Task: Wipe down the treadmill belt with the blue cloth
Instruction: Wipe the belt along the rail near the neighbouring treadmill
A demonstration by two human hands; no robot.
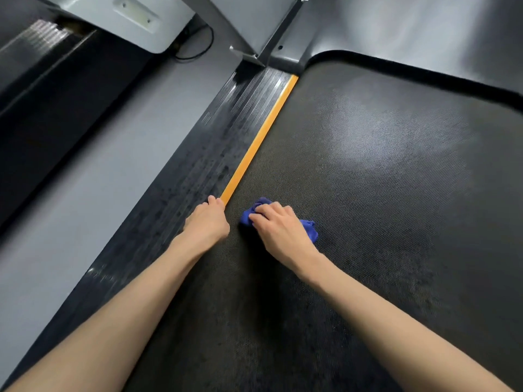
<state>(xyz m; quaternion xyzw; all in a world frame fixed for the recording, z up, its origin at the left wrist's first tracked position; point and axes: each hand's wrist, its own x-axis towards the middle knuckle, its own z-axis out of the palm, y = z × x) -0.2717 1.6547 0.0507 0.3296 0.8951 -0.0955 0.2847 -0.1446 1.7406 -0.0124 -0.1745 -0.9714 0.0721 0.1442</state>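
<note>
The dark, finely dimpled rubber treadmill belt (382,193) fills everything to the right of the long, narrow orange strip (260,137) that runs along its edge. It shows a pale sheen far up the strip and duller, mottled patches toward the near end. A smooth grey floor (99,179) lies well to the left of the strip. Between floor and strip, touching the strip along its whole length, runs the black ribbed side rail (198,165), speckled with dark spots. A second dark machine (42,75) stands beyond the floor, far left of the strip, under a pale grey moulded housing (135,18). At the strip's far end a grey metal upright (254,26) rises from the rail, and the grey curved motor cover (410,32) bounds the belt to the right of that end.

Two bare forearms reach in from the near edge. The left hand (208,222) rests at the strip's near end, straddling rail and belt edge. Its fingers lie close together with the tips touching the rail just beside the strip, and it holds nothing that shows. The right hand (278,227) sits just right of the strip's near end, fingers curled down and clamped on the bunched blue cloth (310,231) — pressing it onto the belt. Cloth shows ahead of the fingertips and behind the knuckles. A thin black cable (199,50) loops on the floor, left of the strip's far end — near the housing.
</note>
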